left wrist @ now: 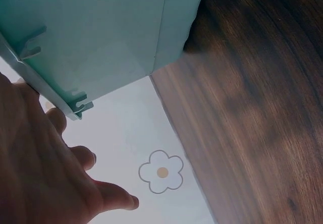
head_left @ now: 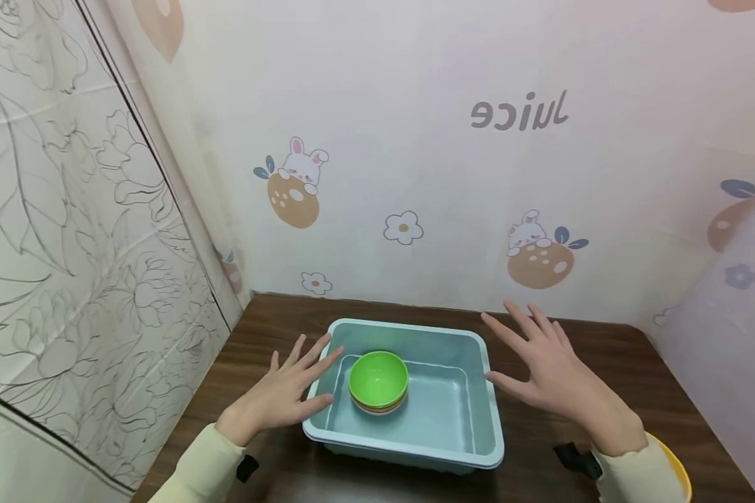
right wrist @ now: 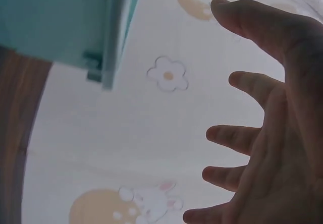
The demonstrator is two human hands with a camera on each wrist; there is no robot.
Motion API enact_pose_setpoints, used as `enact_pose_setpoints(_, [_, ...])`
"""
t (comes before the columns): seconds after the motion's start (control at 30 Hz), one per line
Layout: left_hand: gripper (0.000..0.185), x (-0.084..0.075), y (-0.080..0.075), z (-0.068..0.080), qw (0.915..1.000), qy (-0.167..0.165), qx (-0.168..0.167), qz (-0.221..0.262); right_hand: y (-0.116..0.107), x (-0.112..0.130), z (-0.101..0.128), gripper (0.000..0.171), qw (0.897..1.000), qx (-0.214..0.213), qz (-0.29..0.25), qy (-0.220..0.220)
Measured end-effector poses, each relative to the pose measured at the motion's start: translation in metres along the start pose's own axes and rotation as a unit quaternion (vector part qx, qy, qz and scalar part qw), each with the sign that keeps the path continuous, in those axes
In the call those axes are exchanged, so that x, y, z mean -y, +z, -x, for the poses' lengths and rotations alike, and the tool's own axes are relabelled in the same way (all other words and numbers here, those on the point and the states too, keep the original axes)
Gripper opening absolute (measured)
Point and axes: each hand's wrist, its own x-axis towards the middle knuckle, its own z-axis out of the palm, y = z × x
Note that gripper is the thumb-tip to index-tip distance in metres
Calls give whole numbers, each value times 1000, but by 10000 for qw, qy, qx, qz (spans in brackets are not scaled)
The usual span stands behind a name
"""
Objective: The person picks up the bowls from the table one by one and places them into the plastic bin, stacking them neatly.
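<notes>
The pale blue plastic tub [head_left: 409, 391] sits in the middle of the dark wood table [head_left: 604, 363], with a green bowl [head_left: 378, 378] stacked on what look like other bowls at its left inner side. The left hand [head_left: 287, 392] is spread flat beside the tub's left rim, fingertips at or just touching it; the right hand [head_left: 550, 367] is spread too, just beside the right rim and apart from it. Neither grips anything.

If the tub is to be taken up, both palms would best close on the two short rims evenly, level, so the bowl stack does not slide.

The head view alone shows the bowls and both hands together. The left wrist view shows the tub's outer wall [left wrist: 101, 42] from below, its ribbed lip close above the left hand [left wrist: 35, 168]. The right wrist view shows the right hand's [right wrist: 272, 133] fingers splayed and a clear gap to the tub corner [right wrist: 108, 37]. Behind stands a curtain printed with flowers [head_left: 403, 228].
</notes>
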Motion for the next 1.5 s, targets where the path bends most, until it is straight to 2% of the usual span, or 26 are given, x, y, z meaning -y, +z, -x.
enact_pose_setpoints(0.33, [74, 1, -2, 3, 10000, 29, -87, -14, 7, -22, 36, 88, 9991, 51, -28, 421])
enact_pose_setpoints(0.8, [72, 2, -1, 8, 9998, 31, -157, 68, 19, -53, 86, 96, 9921, 471, 315, 1118])
enact_pose_setpoints(0.93, [72, 1, 1, 7, 9997, 61, -171, 149, 19, -65, 101, 100, 9879, 679, 303, 1362])
enact_pose_setpoints(1.17, [71, 0, 3, 4, 9994, 99, -148, 300, 20, -80, 124, 100, 9806, 975, -75, 1701])
enact_pose_setpoints(1.3, [71, -1, 4, 3, 9995, 86, -167, 244, 22, -87, 131, 100, 9774, 1064, 35, 1825])
enact_pose_setpoints(1.5, [71, -2, 4, 1, 9995, 121, -182, 233, 26, -101, 146, 101, 9659, 1375, 218, 2185])
